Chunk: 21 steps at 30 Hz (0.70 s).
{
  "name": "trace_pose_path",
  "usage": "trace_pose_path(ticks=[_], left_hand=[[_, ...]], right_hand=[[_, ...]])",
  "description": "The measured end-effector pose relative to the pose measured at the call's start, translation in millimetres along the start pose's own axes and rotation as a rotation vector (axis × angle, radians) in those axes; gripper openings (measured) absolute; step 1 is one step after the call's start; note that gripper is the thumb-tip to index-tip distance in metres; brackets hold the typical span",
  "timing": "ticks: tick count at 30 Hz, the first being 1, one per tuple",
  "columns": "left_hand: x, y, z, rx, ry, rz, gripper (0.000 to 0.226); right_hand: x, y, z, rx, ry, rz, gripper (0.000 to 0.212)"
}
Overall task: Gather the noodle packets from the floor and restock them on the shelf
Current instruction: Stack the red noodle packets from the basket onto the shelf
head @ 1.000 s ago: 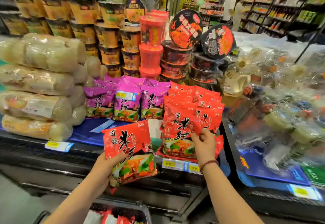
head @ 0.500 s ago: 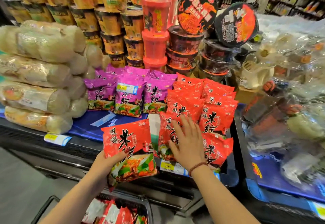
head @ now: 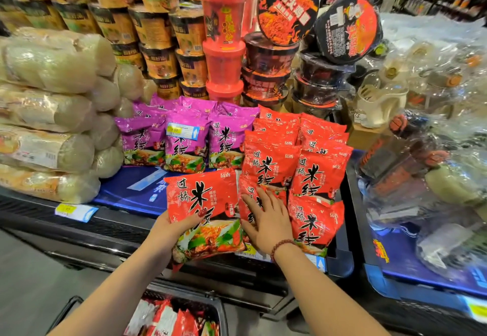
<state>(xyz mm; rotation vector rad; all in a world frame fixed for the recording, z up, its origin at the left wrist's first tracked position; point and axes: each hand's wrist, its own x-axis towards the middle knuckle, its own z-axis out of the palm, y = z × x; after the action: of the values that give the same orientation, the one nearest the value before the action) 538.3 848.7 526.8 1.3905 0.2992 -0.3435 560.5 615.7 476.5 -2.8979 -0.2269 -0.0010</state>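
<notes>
Both forearms [head: 326,291] are bare; a reddish bead bracelet [head: 283,245] circles the right wrist.

red packet [head: 203,212]: "过桥米线" in black, small "品香" at top right | purple packets [head: 226,138]: "米线", "品香" | price tag [head: 181,131] on a purple packet: ".00", first digit unclear | shelf tag [head: 67,209]: unreadable | bowl lid [head: 287,6]: characters blurred

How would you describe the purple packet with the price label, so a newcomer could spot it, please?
Find the tall stack of red tubs. In front of it stands a front row of three purple packets. It is the middle packet, the only one with a blue and yellow price label across its top.
</notes>
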Motion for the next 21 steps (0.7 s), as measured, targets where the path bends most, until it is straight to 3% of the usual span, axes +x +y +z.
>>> trace_pose_path(ticks=[4, 7, 8, 11, 14, 16, 18, 21], left_hand=[[7, 8, 13, 0.013, -0.058, 0.011, 0.066], [14, 16, 34, 0.033, -0.156, 0.039, 0.068], [16, 19, 44, 0.056, -0.2, 0.051, 0.062], [24, 25, 76, 0.153, -0.239, 0.086, 0.047], [33, 31, 101, 0.19, -0.282, 0.131, 0.036], [37, 33, 108, 0.23, -0.269, 0.211, 0.04], [44, 29, 109, 0.382, -0.213, 0.314, 0.048], [51, 15, 108, 0.772, -0.158, 0.523, 0.049]], right_hand=[[-19, -14, -24, 0.476, 0.221, 0.092, 0.05], [-34, -26, -60, 1.102, 0.1, 0.25, 0.041], [-35, -25, -67, 1.193, 0.057, 0.277, 0.037], [-34, -13, -74, 1.253, 0.033, 0.303, 0.041], [-32, 10, -82, 1.286, 0.179, 0.406, 0.05], [-26, 28, -92, 1.291, 0.303, 0.478, 0.043], [-19, 51, -99, 1.324, 0.446, 0.52, 0.028], [-7, 78, -110, 1.265, 0.601, 0.534, 0.024]])
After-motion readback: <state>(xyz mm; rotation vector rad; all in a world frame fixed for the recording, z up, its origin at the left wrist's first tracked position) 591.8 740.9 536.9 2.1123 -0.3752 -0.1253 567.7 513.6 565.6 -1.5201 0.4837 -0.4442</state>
